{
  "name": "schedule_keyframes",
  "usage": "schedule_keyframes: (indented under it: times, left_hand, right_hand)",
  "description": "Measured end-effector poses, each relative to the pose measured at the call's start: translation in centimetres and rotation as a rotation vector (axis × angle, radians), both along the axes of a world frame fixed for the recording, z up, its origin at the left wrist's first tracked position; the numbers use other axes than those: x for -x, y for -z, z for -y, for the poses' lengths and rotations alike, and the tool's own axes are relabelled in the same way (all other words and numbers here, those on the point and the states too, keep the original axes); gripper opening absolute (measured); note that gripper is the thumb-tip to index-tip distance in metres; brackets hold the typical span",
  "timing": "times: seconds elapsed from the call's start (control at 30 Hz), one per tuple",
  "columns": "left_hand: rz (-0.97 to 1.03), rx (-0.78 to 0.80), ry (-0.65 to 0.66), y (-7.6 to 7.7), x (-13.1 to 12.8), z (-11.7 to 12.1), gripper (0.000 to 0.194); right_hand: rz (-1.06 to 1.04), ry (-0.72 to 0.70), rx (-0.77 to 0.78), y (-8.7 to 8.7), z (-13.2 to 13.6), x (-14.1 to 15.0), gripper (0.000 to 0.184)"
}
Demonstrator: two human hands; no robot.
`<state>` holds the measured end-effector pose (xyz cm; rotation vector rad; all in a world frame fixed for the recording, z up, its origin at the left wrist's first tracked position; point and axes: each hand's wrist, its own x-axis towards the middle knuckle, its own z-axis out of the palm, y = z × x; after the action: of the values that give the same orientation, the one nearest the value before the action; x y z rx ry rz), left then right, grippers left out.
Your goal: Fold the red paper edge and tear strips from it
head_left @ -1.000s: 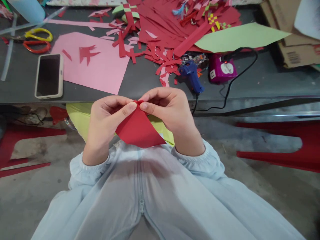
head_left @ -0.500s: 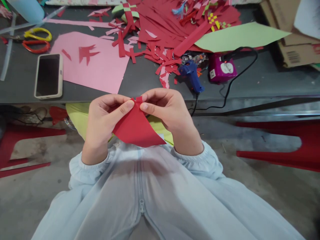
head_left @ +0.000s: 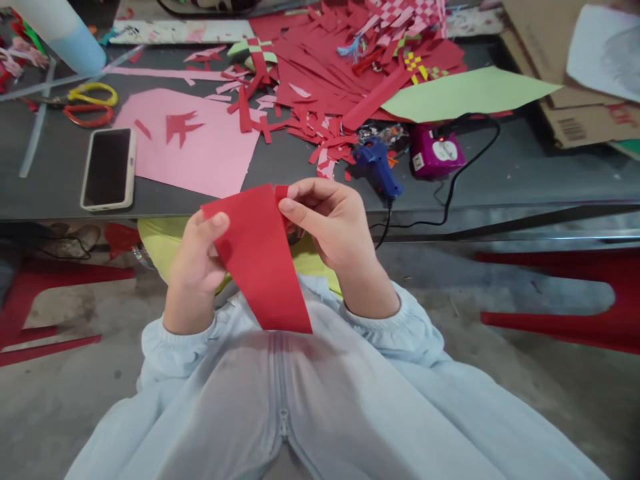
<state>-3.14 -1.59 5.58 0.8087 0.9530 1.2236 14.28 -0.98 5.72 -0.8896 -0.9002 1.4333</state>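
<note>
The work on the smooth, four-sided red paper sheet seems at an early point. It is held up over the lap, just in front of the front edge of the dark grey desk. The left hand grips its upper left corner, thumb flat on the face; the right hand pinches a small red paper tab between thumb and forefinger at the upper right corner. A narrow gap parts tab and sheet at the top; whether they join lower down cannot be told.

The outline looks done, with straight sides. The broad face shows no slits, weaving or glue, so any such work would be left to do. Short red paper strips lie loose behind the hands, beside a blue plastic glue gun near the front edge, which neither hand touches. Toward the far edge, pink-and-white checkered paper pieces and a yellow-and-red checkered paper piece look already woven.
</note>
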Motion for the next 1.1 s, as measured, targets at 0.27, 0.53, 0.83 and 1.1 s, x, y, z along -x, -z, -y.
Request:
schedule_keyframes:
  times: [0.27, 0.53, 0.83, 1.1]
  left_hand:
    - [-0.145, -0.116, -0.121, -0.4, -1.2, 0.7, 0.026]
    - [-0.114, -0.112, -0.248, -0.8, -2.0, 1.6, 0.025]
    - [-0.083, -0.151, -0.254, -0.3, -2.3, 1.6, 0.019]
    - [-0.085, -0.136, -0.281, -0.5, -2.4, 1.6, 0.022]
  right_hand:
    - [0.034, -0.055, -0.018, -0.9, 0.3, 0.2, 0.029]
    - [-0.059, -0.025, -0.086, -1.1, 0.8, 0.8, 0.020]
    - [-0.019, 0.095, -0.128, -0.5, 0.9, 1.6, 0.019]
    - [-0.009, 0.124, -0.166, -0.3, 0.9, 1.8, 0.019]
